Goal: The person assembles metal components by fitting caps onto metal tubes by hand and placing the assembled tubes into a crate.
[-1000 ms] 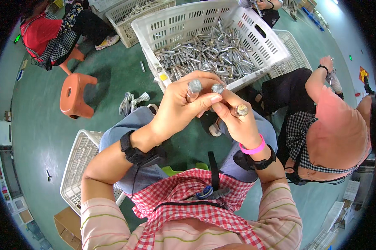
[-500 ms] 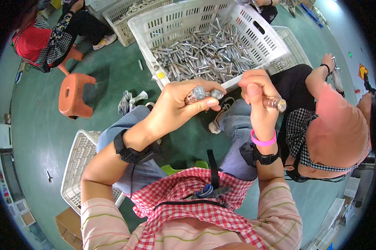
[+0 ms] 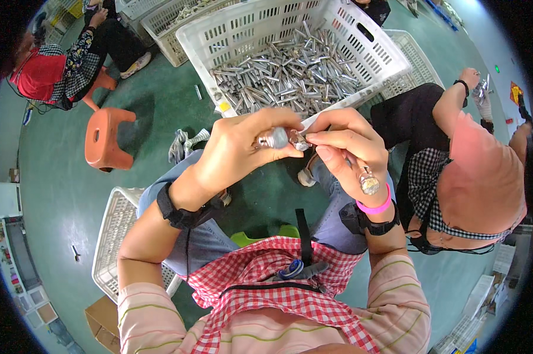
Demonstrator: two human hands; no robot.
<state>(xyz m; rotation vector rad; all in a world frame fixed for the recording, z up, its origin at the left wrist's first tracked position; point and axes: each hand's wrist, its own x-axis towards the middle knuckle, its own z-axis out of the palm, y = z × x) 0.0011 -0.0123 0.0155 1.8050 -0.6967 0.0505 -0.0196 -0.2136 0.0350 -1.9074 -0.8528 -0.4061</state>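
Left hand (image 3: 234,140) is curled snugly round a shiny silver metal piece (image 3: 275,138) with a blunt rounded end, plus a smaller, grubbier piece (image 3: 300,143) poking out by its fingertips. Right hand (image 3: 354,148) is half closed, fingertips right at that smaller one (can't tell if they touch), with a pale-tipped piece (image 3: 370,184) tucked near its wrist. Just beyond both hands there's a white crate (image 3: 393,58) of similar bits, and left of them an orange stool (image 3: 108,141) on green floor (image 3: 60,194).

An orange stool (image 3: 106,141) stands on the green floor (image 3: 60,194) — a crumpled grey cloth (image 3: 178,147) lies nearby, a cardboard box (image 3: 104,321) at lower left.
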